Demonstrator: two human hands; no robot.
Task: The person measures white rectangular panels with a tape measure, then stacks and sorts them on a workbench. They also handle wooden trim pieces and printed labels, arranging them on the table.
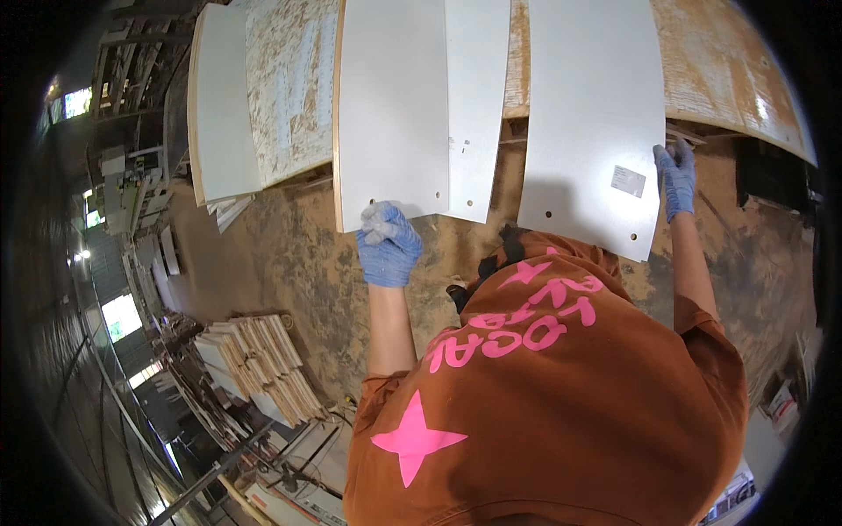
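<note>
My right hand (676,181), in a blue-grey glove, grips the right edge of a long white panel (596,96). That panel has a small label and two holes near its close end. My left hand (388,247), gloved alike, is closed at the close end of another white panel (395,105); its fingers are curled, and what they hold, if anything, is hidden. Partly under this panel lies a further white panel (478,105), also with a hole near its end.
The panels lie across a worn, paint-scuffed wooden workbench (728,70). A pale panel (224,114) rests at its left end. Lower left, a stack of boards (263,364) stands on the dusty floor (298,263). A dark box-like thing (772,188) is under the bench at right.
</note>
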